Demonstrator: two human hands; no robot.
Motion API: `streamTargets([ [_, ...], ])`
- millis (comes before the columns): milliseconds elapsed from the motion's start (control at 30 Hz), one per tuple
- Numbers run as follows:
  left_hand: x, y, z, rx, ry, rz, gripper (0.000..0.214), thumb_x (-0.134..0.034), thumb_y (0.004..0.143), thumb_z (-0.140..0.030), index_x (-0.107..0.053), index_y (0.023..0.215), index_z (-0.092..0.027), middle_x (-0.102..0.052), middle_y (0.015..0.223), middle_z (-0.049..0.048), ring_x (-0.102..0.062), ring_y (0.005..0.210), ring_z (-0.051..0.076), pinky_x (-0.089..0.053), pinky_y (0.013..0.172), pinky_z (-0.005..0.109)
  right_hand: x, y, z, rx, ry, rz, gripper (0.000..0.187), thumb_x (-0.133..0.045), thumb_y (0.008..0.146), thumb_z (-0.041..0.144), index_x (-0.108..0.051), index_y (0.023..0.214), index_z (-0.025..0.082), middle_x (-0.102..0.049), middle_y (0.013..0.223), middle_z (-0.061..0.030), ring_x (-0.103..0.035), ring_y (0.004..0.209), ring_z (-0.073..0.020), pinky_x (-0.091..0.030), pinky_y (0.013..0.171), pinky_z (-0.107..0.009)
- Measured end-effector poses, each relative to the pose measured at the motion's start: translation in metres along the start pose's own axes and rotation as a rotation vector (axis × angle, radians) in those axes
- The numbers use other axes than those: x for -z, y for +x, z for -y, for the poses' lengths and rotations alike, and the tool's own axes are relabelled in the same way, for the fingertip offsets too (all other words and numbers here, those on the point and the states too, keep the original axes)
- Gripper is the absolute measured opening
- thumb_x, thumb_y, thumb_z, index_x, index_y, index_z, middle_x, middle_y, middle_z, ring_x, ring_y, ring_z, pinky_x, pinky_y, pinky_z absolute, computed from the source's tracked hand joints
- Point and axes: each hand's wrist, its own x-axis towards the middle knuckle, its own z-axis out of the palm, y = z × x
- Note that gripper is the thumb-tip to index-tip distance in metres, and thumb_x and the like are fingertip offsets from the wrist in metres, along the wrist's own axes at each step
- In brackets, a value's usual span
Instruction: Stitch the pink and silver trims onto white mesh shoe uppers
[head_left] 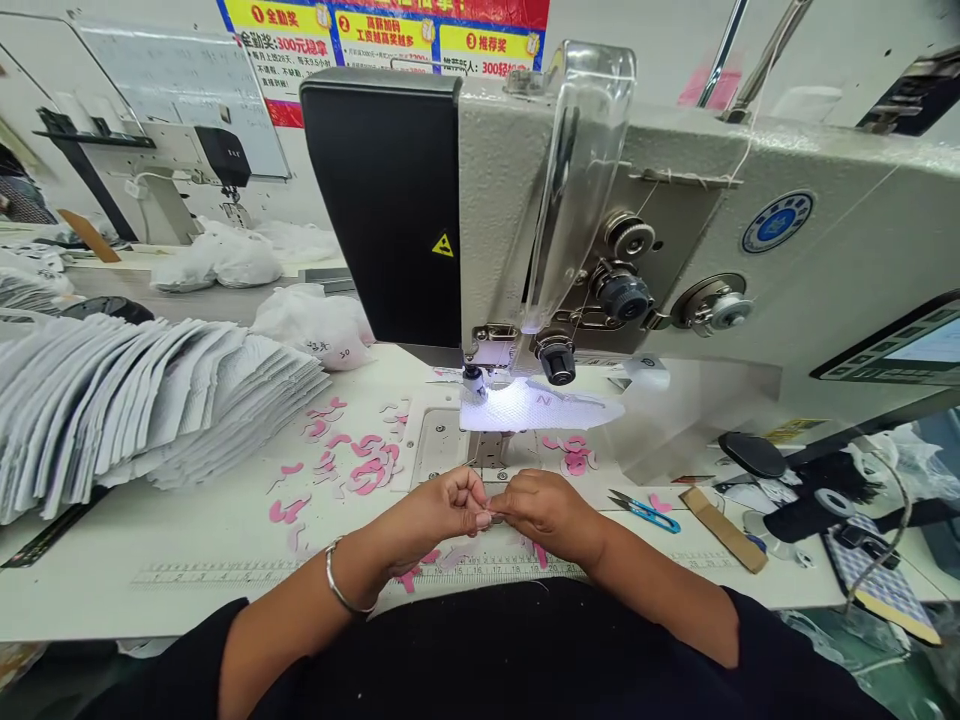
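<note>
My left hand (442, 507) and my right hand (544, 515) meet in front of the sewing machine's needle plate, their fingertips pinched together. Nothing shows between the fingers, though a fine thread would be too small to tell. A silver bangle (341, 580) circles my left wrist. Beyond the hands, a white mesh shoe upper (540, 405) lies under the presser foot (474, 382) of the beige industrial sewing machine (510, 190). Pink cut scraps (367, 462) are scattered on the white table (187, 590) near my left hand.
A tall stack of grey-white shoe uppers (157, 400) fills the table's left side. Blue-handled thread snips (645, 512) and a cardboard strip (724, 530) lie to the right. A ruler scale (495, 572) runs along the front edge. Another sewing machine (187, 170) stands behind, among white plastic bags (217, 255).
</note>
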Motion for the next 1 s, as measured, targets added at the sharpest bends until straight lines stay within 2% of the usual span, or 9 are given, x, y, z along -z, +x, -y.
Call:
streamTargets([
  [133, 0.013, -0.011, -0.018, 0.0, 0.035, -0.048, 0.034, -0.08, 0.076, -0.034, -0.061, 0.101, -0.019, -0.057, 0.067, -0.0048, -0.047, 0.061, 0.009, -0.035, 0.06, 0.022, 0.025, 0.01, 0.017, 0.077, -0.081, -0.054, 0.02, -0.05, 0.096, 0.019, -0.064, 0.111, 0.02, -0.066, 0.082, -0.0026, -0.056, 0.071, -0.0131, -0.044, 0.063, -0.026],
  [267, 0.026, -0.023, -0.048, -0.076, -0.008, -0.201, 0.026, -0.08, 0.076, -0.035, -0.061, 0.083, -0.018, -0.064, 0.072, -0.0003, -0.055, 0.066, 0.011, -0.041, 0.064, 0.024, 0.069, 0.026, 0.024, 0.084, -0.124, -0.202, 0.026, -0.055, 0.092, 0.014, -0.06, 0.118, 0.019, -0.069, 0.094, -0.0051, -0.061, 0.085, -0.016, -0.051, 0.077, -0.032],
  [333, 0.028, -0.025, -0.064, -0.136, -0.031, -0.286, 0.025, -0.079, 0.076, -0.035, -0.061, 0.08, -0.019, -0.066, 0.074, 0.0008, -0.058, 0.07, 0.013, -0.044, 0.067, 0.026, 0.089, 0.037, 0.021, 0.001, -0.19, -0.239, 0.027, -0.056, 0.094, 0.018, -0.061, 0.12, 0.021, -0.069, 0.098, -0.0056, -0.061, 0.093, -0.0179, -0.051, 0.083, -0.035],
  [433, 0.022, -0.018, -0.083, -0.219, -0.011, -0.408, 0.021, -0.079, 0.076, -0.037, -0.066, 0.079, -0.02, -0.066, 0.077, 0.0005, -0.058, 0.073, 0.013, -0.044, 0.071, 0.026, 0.103, 0.053, 0.012, -0.193, -0.28, -0.137, 0.029, -0.057, 0.095, 0.031, -0.063, 0.123, 0.024, -0.067, 0.115, -0.0093, -0.06, 0.11, -0.0243, -0.049, 0.095, -0.044],
  [500, 0.015, -0.008, -0.089, -0.29, -0.009, -0.461, 0.02, -0.079, 0.075, -0.036, -0.068, 0.078, -0.02, -0.065, 0.08, -0.0002, -0.057, 0.077, 0.013, -0.043, 0.075, 0.026, 0.1, 0.062, 0.006, -0.283, -0.264, -0.01, 0.035, -0.058, 0.094, 0.039, -0.061, 0.128, 0.027, -0.064, 0.123, -0.0106, -0.058, 0.115, -0.0277, -0.049, 0.098, -0.049],
  [567, 0.008, 0.004, -0.089, -0.347, -0.033, -0.459, 0.019, -0.079, 0.076, -0.035, -0.069, 0.078, -0.019, -0.065, 0.084, -0.0002, -0.056, 0.081, 0.013, -0.042, 0.081, 0.026, 0.09, 0.067, 0.002, -0.335, -0.182, 0.067, 0.04, -0.06, 0.093, 0.044, -0.059, 0.13, 0.029, -0.062, 0.126, -0.0109, -0.058, 0.117, -0.0285, -0.05, 0.097, -0.049],
  [633, 0.004, 0.013, -0.086, -0.366, -0.055, -0.45, 0.018, -0.078, 0.076, -0.034, -0.069, 0.078, -0.018, -0.063, 0.084, -0.0003, -0.054, 0.081, 0.012, -0.041, 0.082, 0.027, 0.077, 0.067, -0.001, -0.368, -0.111, 0.034, 0.04, -0.061, 0.092, 0.044, -0.059, 0.129, 0.028, -0.061, 0.128, -0.011, -0.056, 0.12, -0.0285, -0.049, 0.1, -0.049],
  [767, 0.003, 0.021, -0.079, -0.361, -0.093, -0.461, 0.021, -0.077, 0.078, -0.034, -0.065, 0.074, -0.018, -0.058, 0.076, -0.0022, -0.05, 0.072, 0.01, -0.039, 0.072, 0.025, 0.059, 0.06, -0.002, -0.377, -0.098, -0.12, 0.039, -0.061, 0.091, 0.043, -0.061, 0.126, 0.026, -0.058, 0.132, -0.012, -0.049, 0.13, -0.0304, -0.043, 0.108, -0.054],
  [1000, 0.006, 0.019, -0.078, -0.337, -0.104, -0.425, 0.024, -0.077, 0.077, -0.033, -0.06, 0.072, -0.017, -0.056, 0.073, -0.0025, -0.047, 0.068, 0.01, -0.038, 0.066, 0.024, 0.055, 0.055, 0.002, -0.274, -0.176, -0.189, 0.037, -0.059, 0.093, 0.04, -0.061, 0.126, 0.024, -0.06, 0.129, -0.0129, -0.049, 0.13, -0.0307, -0.044, 0.106, -0.054],
])
